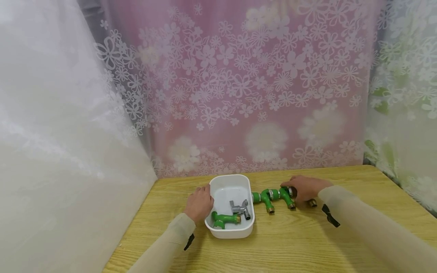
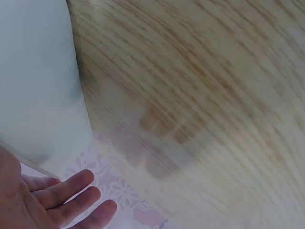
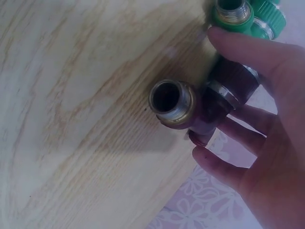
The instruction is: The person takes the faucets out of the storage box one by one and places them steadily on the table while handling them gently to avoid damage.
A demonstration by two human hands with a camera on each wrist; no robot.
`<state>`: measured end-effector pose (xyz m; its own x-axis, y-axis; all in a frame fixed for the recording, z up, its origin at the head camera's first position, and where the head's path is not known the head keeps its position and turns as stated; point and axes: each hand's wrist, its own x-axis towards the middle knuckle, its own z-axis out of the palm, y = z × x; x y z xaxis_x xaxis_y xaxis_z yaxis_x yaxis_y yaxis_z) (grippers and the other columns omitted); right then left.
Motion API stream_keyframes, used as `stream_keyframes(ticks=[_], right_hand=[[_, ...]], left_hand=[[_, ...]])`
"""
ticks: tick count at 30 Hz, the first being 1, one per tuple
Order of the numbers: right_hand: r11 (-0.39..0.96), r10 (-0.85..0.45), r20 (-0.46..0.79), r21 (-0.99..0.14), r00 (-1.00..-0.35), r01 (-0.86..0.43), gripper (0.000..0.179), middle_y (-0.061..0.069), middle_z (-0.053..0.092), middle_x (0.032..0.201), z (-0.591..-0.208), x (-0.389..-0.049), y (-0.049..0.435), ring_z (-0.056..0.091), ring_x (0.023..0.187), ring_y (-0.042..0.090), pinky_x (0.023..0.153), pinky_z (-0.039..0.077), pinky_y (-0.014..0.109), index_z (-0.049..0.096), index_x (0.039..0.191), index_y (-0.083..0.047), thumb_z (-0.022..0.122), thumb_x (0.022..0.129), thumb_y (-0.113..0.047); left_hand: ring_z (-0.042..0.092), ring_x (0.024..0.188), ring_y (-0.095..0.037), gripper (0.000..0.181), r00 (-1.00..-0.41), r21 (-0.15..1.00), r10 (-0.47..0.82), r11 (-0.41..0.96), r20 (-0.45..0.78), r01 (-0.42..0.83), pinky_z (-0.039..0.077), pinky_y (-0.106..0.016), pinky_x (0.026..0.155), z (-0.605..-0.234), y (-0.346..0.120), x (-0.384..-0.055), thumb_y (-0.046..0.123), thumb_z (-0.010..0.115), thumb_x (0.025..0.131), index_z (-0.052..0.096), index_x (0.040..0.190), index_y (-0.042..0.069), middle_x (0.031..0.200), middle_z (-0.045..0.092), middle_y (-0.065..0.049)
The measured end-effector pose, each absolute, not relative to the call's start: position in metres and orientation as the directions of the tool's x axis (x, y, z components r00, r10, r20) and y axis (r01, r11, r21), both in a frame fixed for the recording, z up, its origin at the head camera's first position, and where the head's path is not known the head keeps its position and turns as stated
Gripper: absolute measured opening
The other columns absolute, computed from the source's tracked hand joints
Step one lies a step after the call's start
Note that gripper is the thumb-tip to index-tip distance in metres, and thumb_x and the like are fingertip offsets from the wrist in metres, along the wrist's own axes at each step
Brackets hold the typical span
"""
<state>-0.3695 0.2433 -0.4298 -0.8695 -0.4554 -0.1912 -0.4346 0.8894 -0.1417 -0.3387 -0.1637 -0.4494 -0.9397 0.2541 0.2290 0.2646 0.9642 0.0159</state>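
Observation:
My left hand (image 1: 199,203) rests at the left rim of a white plastic basin (image 1: 230,234). In the left wrist view its fingers (image 2: 71,190) stretch out loosely beside the basin's outer wall; the thumb is hidden. Inside the basin lie a green tap (image 1: 225,218) and a silver tap (image 1: 240,208). To the right of the basin, my right hand (image 1: 305,187) holds a dark red tap (image 3: 202,114) between thumb and fingers, its threaded metal end facing the wrist camera. The thumb tip comes close to a green tap (image 1: 286,197) beside it.
Another green tap (image 1: 265,200) lies in the row, right against the basin's right side. The wooden table (image 1: 280,246) ends at a flowered pink curtain (image 1: 239,94) behind. White sheeting (image 1: 68,151) hangs at the left.

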Motion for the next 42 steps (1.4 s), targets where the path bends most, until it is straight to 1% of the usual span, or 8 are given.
stream_keyframes(ticks=[6, 9, 20, 28, 31, 35, 37, 42], right_hand=[[0.881, -0.470, -0.196, -0.153, -0.860, -0.447, 0.077, 0.018, 0.054, 0.141, -0.432, -0.371, 0.245, 0.051, 0.127, 0.045, 0.085, 0.051, 0.055, 0.051, 0.148, -0.017, 0.084, 0.080, -0.031], [0.883, -0.466, -0.201, -0.156, -0.861, -0.442, 0.078, 0.018, 0.054, 0.140, -0.433, -0.372, 0.245, 0.052, 0.127, 0.044, 0.083, 0.051, 0.054, 0.051, 0.148, -0.017, 0.084, 0.078, -0.030], [0.861, -0.500, -0.157, -0.196, -0.851, -0.470, 0.071, 0.023, 0.054, 0.141, -0.435, -0.369, 0.253, 0.054, 0.124, 0.044, 0.085, 0.053, 0.051, 0.051, 0.147, -0.007, 0.079, 0.082, -0.012], [0.853, -0.510, -0.159, -0.224, -0.845, -0.472, 0.070, 0.021, 0.056, 0.139, -0.437, -0.369, 0.255, 0.058, 0.109, 0.028, 0.075, 0.048, 0.040, 0.051, 0.147, -0.007, 0.076, 0.082, -0.003], [0.848, -0.516, -0.168, -0.235, -0.840, -0.474, 0.070, 0.021, 0.055, 0.140, -0.434, -0.369, 0.253, 0.058, 0.105, 0.026, 0.072, 0.046, 0.039, 0.049, 0.148, -0.007, 0.072, 0.082, 0.001], [0.843, -0.526, -0.151, -0.228, -0.837, -0.488, 0.068, 0.023, 0.052, 0.142, -0.427, -0.366, 0.246, 0.058, 0.116, 0.038, 0.075, 0.047, 0.042, 0.051, 0.147, -0.008, 0.065, 0.082, 0.005], [0.841, -0.529, -0.138, -0.217, -0.837, -0.496, 0.065, 0.025, 0.050, 0.145, -0.422, -0.364, 0.240, 0.052, 0.126, 0.045, 0.078, 0.048, 0.045, 0.052, 0.146, -0.009, 0.062, 0.083, 0.004], [0.838, -0.540, -0.133, -0.179, -0.831, -0.516, 0.058, 0.023, 0.047, 0.149, -0.411, -0.362, 0.218, 0.046, 0.135, 0.046, 0.095, 0.049, 0.057, 0.053, 0.146, -0.013, 0.064, 0.090, -0.008]], left_hand=[[0.065, 0.106, -0.030, 0.042, -0.937, 0.012, 0.254, 0.964, 0.240, 0.264, 0.060, -0.045, 0.076, -0.450, -0.163, -0.340, 0.021, 0.051, 0.102, 0.051, 0.138, -0.001, 0.117, 0.067, -0.017], [0.065, 0.104, -0.029, 0.041, -0.938, 0.014, 0.250, 0.965, 0.242, 0.261, 0.060, -0.045, 0.075, -0.451, -0.163, -0.340, 0.021, 0.051, 0.102, 0.052, 0.136, -0.001, 0.115, 0.067, -0.017], [0.065, 0.104, -0.030, 0.040, -0.944, 0.030, 0.243, 0.966, 0.222, 0.256, 0.059, -0.046, 0.078, -0.451, -0.163, -0.341, 0.022, 0.051, 0.102, 0.051, 0.136, -0.001, 0.115, 0.067, -0.017], [0.065, 0.104, -0.029, 0.039, -0.946, 0.028, 0.244, 0.967, 0.213, 0.255, 0.059, -0.046, 0.079, -0.452, -0.163, -0.340, 0.023, 0.051, 0.102, 0.052, 0.134, 0.000, 0.115, 0.067, -0.016], [0.065, 0.105, -0.030, 0.040, -0.945, 0.032, 0.244, 0.966, 0.217, 0.257, 0.059, -0.046, 0.078, -0.451, -0.163, -0.339, 0.023, 0.051, 0.102, 0.052, 0.135, 0.000, 0.115, 0.067, -0.016], [0.065, 0.105, -0.030, 0.041, -0.941, 0.029, 0.248, 0.965, 0.229, 0.261, 0.060, -0.046, 0.076, -0.451, -0.164, -0.339, 0.023, 0.051, 0.102, 0.051, 0.136, 0.000, 0.116, 0.067, -0.017], [0.065, 0.105, -0.030, 0.042, -0.938, 0.030, 0.251, 0.964, 0.238, 0.265, 0.060, -0.046, 0.075, -0.452, -0.164, -0.339, 0.022, 0.051, 0.102, 0.051, 0.137, -0.001, 0.116, 0.067, -0.017], [0.065, 0.103, -0.030, 0.043, -0.935, 0.023, 0.254, 0.963, 0.248, 0.268, 0.060, -0.045, 0.074, -0.454, -0.165, -0.340, 0.022, 0.052, 0.101, 0.051, 0.137, -0.001, 0.115, 0.068, -0.017]])
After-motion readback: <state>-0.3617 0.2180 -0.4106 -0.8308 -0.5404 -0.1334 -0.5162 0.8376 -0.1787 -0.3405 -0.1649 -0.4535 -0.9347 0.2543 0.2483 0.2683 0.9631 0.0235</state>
